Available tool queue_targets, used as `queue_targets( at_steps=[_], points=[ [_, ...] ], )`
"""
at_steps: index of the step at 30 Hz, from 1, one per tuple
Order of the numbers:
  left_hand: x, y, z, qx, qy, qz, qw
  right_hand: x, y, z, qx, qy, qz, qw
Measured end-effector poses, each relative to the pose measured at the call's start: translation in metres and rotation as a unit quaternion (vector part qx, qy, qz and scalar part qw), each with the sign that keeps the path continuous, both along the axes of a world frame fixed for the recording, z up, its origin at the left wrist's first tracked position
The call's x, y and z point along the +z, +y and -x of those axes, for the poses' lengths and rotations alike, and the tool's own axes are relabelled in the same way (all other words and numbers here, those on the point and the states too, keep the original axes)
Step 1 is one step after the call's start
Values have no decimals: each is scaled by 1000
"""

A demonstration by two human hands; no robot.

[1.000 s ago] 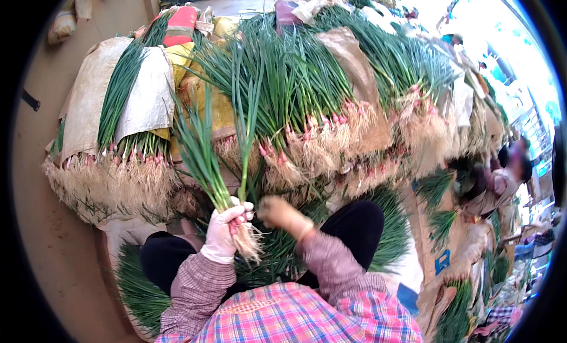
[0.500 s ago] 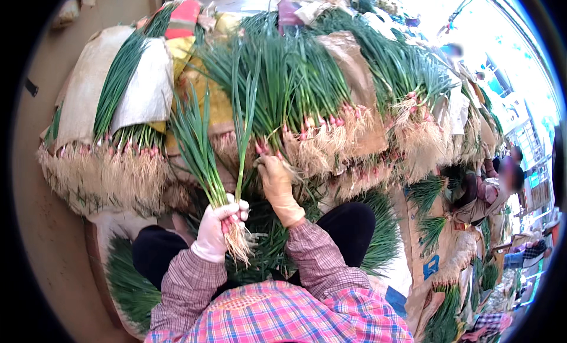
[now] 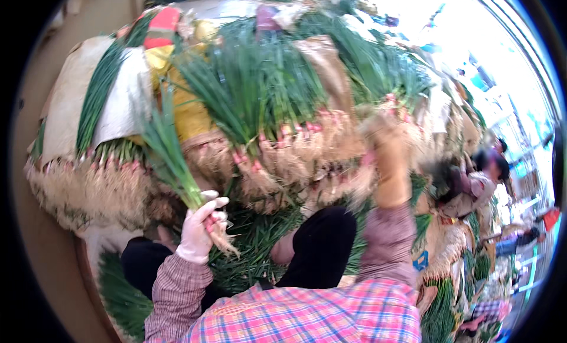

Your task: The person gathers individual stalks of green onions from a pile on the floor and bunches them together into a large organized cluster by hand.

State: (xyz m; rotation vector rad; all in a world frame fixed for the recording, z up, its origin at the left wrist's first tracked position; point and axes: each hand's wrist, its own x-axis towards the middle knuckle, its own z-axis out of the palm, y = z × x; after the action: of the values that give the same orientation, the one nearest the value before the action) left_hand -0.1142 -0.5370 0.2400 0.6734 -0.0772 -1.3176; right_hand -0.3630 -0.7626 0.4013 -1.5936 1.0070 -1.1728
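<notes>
My left hand (image 3: 198, 233), in a white glove, is closed around a small bunch of spring onions (image 3: 170, 154). Their green leaves point up and away, and the pinkish bulbs and pale roots hang below my fingers. Over to the right, my right hand (image 3: 390, 160), in a tan glove, is smeared by motion at the roots of the heap, so its fingers and anything in them cannot be made out. In front of me lies a broad heap of spring onions (image 3: 266, 89), leaves away and roots (image 3: 289, 160) toward me.
White sacking (image 3: 121, 101) and a yellow sack (image 3: 192, 109) lie among the onions. Brown sacking (image 3: 325, 59) crosses the heap. Loose green leaves (image 3: 251, 228) cover the ground between my legs. Another person (image 3: 475, 183) sits at the right, near more onion bunches (image 3: 438, 304).
My right hand has left the onions at the middle of the heap and swung right. My left hand still grips its bunch; the separate upright stalk beside it no longer shows. The whole view has shifted.
</notes>
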Motion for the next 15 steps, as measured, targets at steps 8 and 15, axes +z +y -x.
queue_targets(
  at_steps=[8,15],
  points=[
    [1,-17,5,24,-8,-26,999,-83,-14,-47,79,147,216,962],
    [-18,-16,2,-3,-68,-40,997,-161,50,-120,14,356,159,921]
  ],
)
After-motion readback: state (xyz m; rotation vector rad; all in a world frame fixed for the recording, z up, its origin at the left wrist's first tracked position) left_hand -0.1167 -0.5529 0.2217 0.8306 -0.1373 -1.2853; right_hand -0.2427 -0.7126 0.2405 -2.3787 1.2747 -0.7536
